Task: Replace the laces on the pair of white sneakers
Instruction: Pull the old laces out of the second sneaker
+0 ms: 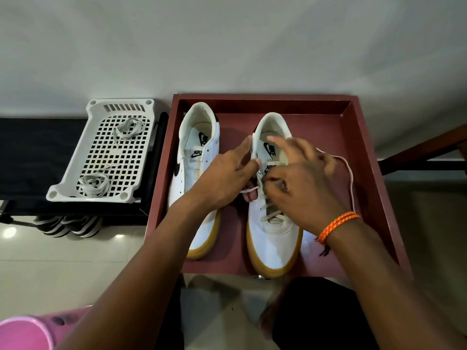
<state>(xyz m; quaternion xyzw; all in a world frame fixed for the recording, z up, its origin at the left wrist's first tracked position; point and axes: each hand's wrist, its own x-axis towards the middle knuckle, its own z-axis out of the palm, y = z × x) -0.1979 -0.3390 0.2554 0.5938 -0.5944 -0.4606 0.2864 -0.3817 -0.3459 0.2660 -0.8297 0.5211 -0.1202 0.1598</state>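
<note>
Maroon tray (364,157) mid-frame; left hand (222,180) and right hand (303,188) pinching lace (350,178) on right sneaker (273,238).

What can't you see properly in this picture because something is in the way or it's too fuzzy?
Head view only:
- Upper eyelets of the right sneaker: covered by the right hand, which is motion-blurred.
- Middle of the left sneaker: hidden by the left hand and forearm.
- Whether the right hand pinches the lace: too blurred.
- Shoes under the black shelf: mostly shadowed.
- Pink object: cut off by the bottom-left edge.
</note>
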